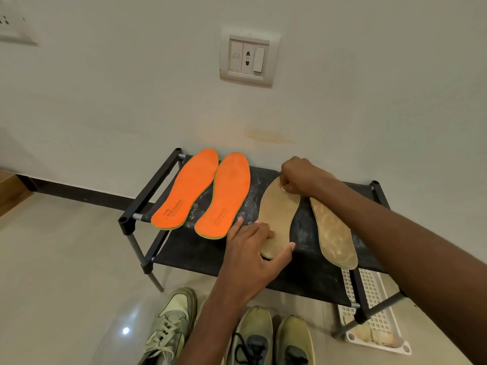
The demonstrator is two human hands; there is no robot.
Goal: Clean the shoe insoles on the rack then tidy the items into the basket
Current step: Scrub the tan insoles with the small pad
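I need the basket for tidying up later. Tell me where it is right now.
In the head view the white basket sits on the floor at lower right, partly under the right end of the black rack, right of the shoes.

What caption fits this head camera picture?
Both hands work on a tan insole on the rack, beside two orange insoles.

Pale wall [105, 88] with switch socket [247, 57], dark skirting [79, 192], glossy beige floor [66, 272].
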